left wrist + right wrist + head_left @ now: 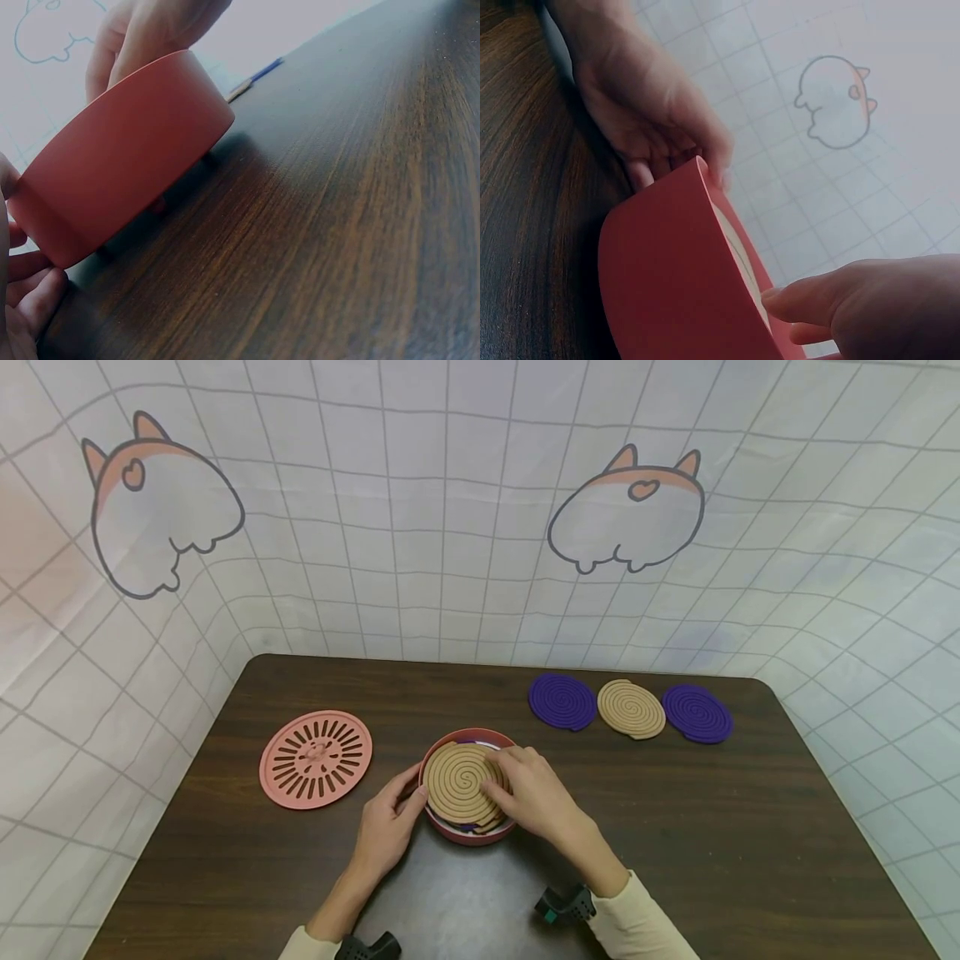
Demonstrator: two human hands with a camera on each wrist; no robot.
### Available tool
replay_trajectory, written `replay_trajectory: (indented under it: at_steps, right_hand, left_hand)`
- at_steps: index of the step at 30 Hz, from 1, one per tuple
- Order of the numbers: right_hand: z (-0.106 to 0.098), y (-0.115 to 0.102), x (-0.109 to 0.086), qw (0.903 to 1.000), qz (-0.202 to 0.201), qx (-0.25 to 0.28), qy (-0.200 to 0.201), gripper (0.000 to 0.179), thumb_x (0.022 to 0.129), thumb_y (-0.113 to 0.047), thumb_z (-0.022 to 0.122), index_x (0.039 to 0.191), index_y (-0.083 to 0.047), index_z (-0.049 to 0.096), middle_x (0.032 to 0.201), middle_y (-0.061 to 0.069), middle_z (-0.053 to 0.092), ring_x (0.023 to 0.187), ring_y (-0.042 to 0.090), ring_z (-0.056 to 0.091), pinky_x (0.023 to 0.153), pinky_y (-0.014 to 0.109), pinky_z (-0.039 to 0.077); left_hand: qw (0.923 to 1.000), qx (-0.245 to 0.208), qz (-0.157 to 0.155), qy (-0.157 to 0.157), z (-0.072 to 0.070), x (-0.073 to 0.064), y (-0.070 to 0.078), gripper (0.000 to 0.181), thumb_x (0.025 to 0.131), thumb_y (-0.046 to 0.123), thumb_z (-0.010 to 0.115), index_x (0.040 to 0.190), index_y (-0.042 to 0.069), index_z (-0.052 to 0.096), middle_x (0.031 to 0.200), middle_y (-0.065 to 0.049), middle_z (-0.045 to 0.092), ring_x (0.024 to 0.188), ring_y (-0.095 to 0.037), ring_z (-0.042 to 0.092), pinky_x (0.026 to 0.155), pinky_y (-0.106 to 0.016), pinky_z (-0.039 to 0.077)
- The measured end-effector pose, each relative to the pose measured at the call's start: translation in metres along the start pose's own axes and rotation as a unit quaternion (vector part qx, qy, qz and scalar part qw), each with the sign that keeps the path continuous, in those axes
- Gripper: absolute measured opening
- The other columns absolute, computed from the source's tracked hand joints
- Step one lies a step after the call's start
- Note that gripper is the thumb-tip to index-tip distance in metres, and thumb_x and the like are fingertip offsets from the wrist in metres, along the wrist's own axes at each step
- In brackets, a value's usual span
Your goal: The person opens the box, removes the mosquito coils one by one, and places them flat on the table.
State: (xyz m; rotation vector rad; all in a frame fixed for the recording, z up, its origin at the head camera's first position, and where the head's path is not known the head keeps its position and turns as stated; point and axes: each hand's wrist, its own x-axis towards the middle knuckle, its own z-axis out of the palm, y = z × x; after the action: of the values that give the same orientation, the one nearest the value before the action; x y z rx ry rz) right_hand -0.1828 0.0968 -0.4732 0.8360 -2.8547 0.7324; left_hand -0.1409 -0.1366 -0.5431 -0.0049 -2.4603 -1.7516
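Note:
A round red mosquito coil box with low walls stands near the middle of the table. My left hand grips its left side, thumb at the rim and fingers against the outer wall and base. Inside lies a stack of mosquito coils, a tan coil on top, with purple and tan edges showing beneath. My right hand reaches over the right rim, its thumb and fingertips touching the top coil. In the right wrist view the right thumb lies at the coil's edge just inside the wall.
A pink slotted lid lies left of the box. Along the back right are a purple coil, a tan coil and another purple coil in a row. A white gridded cloth hangs behind the dark wooden table.

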Motion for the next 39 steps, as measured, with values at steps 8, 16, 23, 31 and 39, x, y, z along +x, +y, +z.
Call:
replay_trajectory:
  at_steps: [8,16,23,31,39]
  right_hand:
    - [0.0,-0.0007,-0.0004,1.0,0.0,-0.005,-0.003,0.037,0.093,-0.025,0.071,0.123,-0.006,0.067,0.118,0.014,0.07,0.106,0.031,0.062,0.096,0.048,0.05]
    - [-0.0012,-0.0011,-0.0002,1.0,-0.003,-0.004,-0.006,0.037,0.092,-0.026,0.072,0.123,-0.006,0.068,0.119,0.012,0.069,0.107,0.031,0.062,0.096,0.048,0.049]
    - [-0.0008,-0.0004,0.0001,0.9999,-0.005,-0.008,-0.004,0.038,0.092,-0.027,0.072,0.123,-0.006,0.068,0.119,0.013,0.069,0.108,0.031,0.062,0.096,0.049,0.049]
    - [-0.0002,0.0,0.0006,0.9999,-0.009,-0.01,-0.001,0.036,0.091,-0.025,0.073,0.121,-0.006,0.068,0.119,0.014,0.068,0.107,0.032,0.062,0.095,0.049,0.049]
    - [0.0,0.0,0.0008,0.9999,-0.01,-0.008,0.001,0.035,0.091,-0.024,0.074,0.121,-0.006,0.069,0.119,0.013,0.068,0.108,0.032,0.061,0.096,0.049,0.049]
  left_hand:
    - [1.0,-0.002,-0.002,0.001,-0.0003,-0.0005,0.0009,0.042,0.1,0.036,0.061,0.139,0.021,0.06,0.135,-0.002,0.066,0.122,-0.013,0.063,0.096,-0.018,0.051]
    - [1.0,-0.001,-0.006,-0.001,-0.0003,-0.0002,0.002,0.042,0.1,0.035,0.062,0.139,0.021,0.06,0.135,-0.002,0.065,0.123,-0.015,0.063,0.098,-0.024,0.053]
    - [1.0,0.003,-0.003,-0.001,-0.0003,0.0003,0.0018,0.042,0.1,0.034,0.061,0.14,0.019,0.06,0.136,-0.003,0.065,0.124,-0.015,0.063,0.098,-0.024,0.052]
    - [0.9999,0.01,-0.007,-0.002,-0.0009,0.0004,0.0036,0.042,0.101,0.034,0.061,0.14,0.019,0.06,0.136,-0.003,0.065,0.124,-0.015,0.063,0.099,-0.029,0.053]
    - [0.9999,0.009,-0.005,-0.002,-0.0012,0.0003,0.0038,0.041,0.101,0.033,0.061,0.139,0.018,0.06,0.136,-0.003,0.065,0.124,-0.014,0.063,0.098,-0.022,0.052]
